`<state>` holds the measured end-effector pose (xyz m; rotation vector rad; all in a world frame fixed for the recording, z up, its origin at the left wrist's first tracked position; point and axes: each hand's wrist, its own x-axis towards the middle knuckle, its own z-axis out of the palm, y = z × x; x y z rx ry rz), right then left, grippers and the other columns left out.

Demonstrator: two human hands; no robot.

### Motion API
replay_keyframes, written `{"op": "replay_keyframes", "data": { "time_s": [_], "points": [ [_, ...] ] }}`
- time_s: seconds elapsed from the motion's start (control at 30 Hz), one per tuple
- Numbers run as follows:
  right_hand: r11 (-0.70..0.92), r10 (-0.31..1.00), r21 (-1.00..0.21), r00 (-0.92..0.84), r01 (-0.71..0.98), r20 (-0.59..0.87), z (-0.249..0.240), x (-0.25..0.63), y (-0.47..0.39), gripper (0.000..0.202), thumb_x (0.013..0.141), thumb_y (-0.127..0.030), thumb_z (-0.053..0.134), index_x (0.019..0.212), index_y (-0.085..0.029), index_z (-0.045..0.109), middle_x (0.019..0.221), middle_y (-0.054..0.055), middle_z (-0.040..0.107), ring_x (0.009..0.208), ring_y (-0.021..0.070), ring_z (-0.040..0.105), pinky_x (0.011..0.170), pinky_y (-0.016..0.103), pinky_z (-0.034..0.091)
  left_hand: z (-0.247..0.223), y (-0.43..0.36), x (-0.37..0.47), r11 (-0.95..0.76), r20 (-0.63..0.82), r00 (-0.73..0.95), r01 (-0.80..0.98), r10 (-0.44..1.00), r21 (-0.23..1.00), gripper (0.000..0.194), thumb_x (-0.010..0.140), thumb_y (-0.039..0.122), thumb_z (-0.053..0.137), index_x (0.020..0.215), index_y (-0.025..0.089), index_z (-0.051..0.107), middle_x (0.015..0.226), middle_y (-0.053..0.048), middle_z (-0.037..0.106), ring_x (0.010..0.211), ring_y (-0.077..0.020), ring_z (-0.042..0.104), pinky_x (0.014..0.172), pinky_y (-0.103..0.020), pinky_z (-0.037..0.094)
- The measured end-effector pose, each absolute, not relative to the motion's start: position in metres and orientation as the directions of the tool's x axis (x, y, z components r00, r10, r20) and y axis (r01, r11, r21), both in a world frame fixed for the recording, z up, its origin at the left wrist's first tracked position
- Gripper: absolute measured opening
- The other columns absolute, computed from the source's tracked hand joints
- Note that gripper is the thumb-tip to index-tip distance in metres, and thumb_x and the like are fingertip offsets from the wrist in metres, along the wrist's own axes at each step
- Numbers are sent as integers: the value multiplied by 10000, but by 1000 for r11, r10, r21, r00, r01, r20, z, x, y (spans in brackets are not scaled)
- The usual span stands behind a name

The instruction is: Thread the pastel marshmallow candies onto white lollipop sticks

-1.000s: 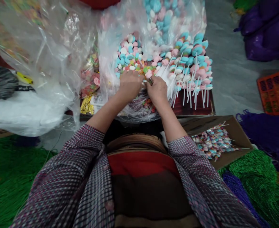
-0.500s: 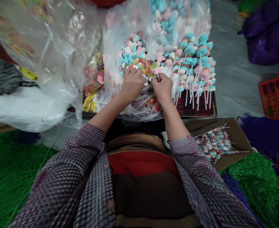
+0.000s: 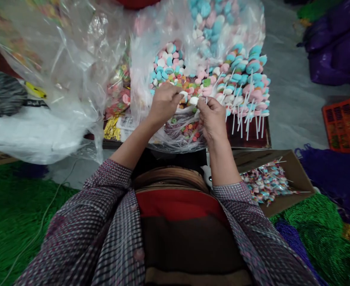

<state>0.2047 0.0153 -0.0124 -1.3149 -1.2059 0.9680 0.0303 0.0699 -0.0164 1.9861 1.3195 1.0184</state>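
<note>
My left hand (image 3: pixel 164 102) pinches a white marshmallow (image 3: pixel 184 95) between thumb and fingertips. Just to its right, my right hand (image 3: pixel 214 118) is closed, with a second white marshmallow (image 3: pixel 194 101) at its fingertips. A short length of white stick shows by those fingers; most of it is hidden. Beneath and beyond both hands lie loose gummy candies (image 3: pixel 189 83) and a heap of pink, blue and white marshmallows (image 3: pixel 162 74). Close to my right hand, several candy skewers (image 3: pixel 242 89) on white sticks are piled at the table's right end.
A clear bag of gummies (image 3: pixel 189 129) hangs over the table's front edge. Large plastic bags (image 3: pixel 82 59) cover the left side. A cardboard box (image 3: pixel 301 174) of wrapped skewers stands low at right, near an orange crate (image 3: pixel 344 123) and green fringe (image 3: pixel 318 224).
My right hand has moved slightly right and toward me, turning so that a white marshmallow shows at its fingertips. The left hand has drawn back a little, now pinching a white marshmallow in plain view.
</note>
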Motion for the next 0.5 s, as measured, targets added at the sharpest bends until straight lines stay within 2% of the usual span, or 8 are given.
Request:
{"op": "replay_keyframes", "data": {
  "time_s": [0.07, 0.13, 0.27, 0.37, 0.5],
  "points": [
    [11, 994, -1000, 110, 27, 14, -8, 207, 9, 482, 907, -730, 598, 931, -249, 623, 748, -18, 549, 583, 94, 475, 485, 222, 388, -10, 59, 24, -293, 224, 236, 321, 946, 901, 163, 982, 330, 625, 1002, 212, 736, 934, -43, 742, 927, -181, 681, 891, -343, 556],
    [-45, 998, -998, 52, -52, -48, -4, 208, 6, 484, 874, -730, 651, 904, -250, 603, 710, -34, 520, 515, 72, 382, 426, 208, 312, -4, 46, 23, -204, 153, 277, 166, 949, 965, 184, 994, 348, 625, 997, 198, 732, 836, -16, 717, 799, -129, 672, 776, -275, 558],
    [-118, 992, -988, -49, -96, -113, 2, 203, 2, 472, 852, -701, 706, 866, -245, 587, 634, -61, 448, 474, 61, 288, 389, 212, 252, 2, 26, 32, -73, 48, 312, 69, 949, 995, 180, 999, 365, 642, 1011, 214, 740, 733, 16, 676, 676, -89, 642, 667, -224, 549],
    [-104, 994, -993, -35, -61, -102, 3, 195, -3, 459, 883, -697, 667, 886, -242, 604, 640, -55, 468, 477, 66, 318, 409, 220, 291, 1, 21, 40, 2, -14, 246, 49, 969, 999, 153, 1013, 339, 625, 1018, 222, 723, 731, 30, 681, 620, -73, 623, 623, -211, 535],
    [11, 995, -1000, 94, 24, 14, -1, 186, -5, 488, 907, -724, 597, 933, -238, 634, 747, -8, 579, 593, 103, 500, 501, 244, 418, 3, 16, 45, 112, -107, 177, -24, 978, 993, 213, 1032, 356, 589, 928, 198, 688, 770, 10, 709, 631, -73, 649, 612, -203, 522]
  ]
}}
